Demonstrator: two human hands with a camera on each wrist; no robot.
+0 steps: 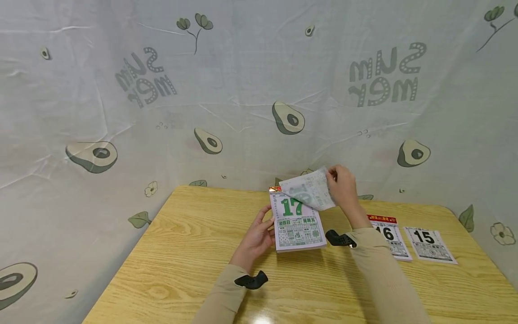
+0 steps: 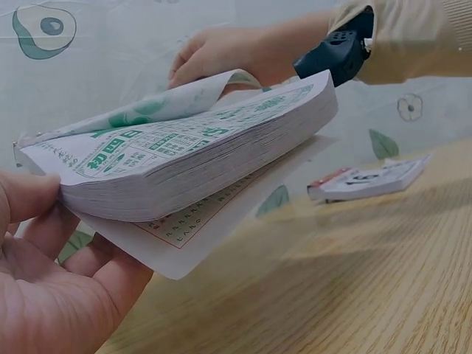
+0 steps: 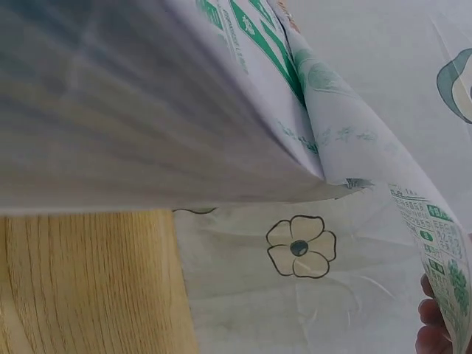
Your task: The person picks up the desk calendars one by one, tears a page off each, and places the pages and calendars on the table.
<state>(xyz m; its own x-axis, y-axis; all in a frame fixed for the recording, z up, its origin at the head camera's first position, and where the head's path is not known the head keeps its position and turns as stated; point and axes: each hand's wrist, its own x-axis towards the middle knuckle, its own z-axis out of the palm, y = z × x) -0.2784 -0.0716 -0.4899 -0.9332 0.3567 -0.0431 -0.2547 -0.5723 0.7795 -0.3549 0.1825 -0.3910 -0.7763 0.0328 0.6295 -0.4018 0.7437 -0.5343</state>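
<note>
In the head view my left hand grips the left edge of a thick tear-off calendar, held tilted above the table. Its top page reads a green 17. My right hand pinches the far corner of a thin calendar page, pulled up and folded back toward the upper right. Along the red and gold top strip the page still meets the pad. The left wrist view shows my left thumb on top of the pad and the other fingers beneath its backing sheet.
On the wooden table, to the right, lie a calendar piece marked 16 with a red header and a page marked 15. My right forearm partly covers the 16. A pale curtain printed with avocados hangs behind.
</note>
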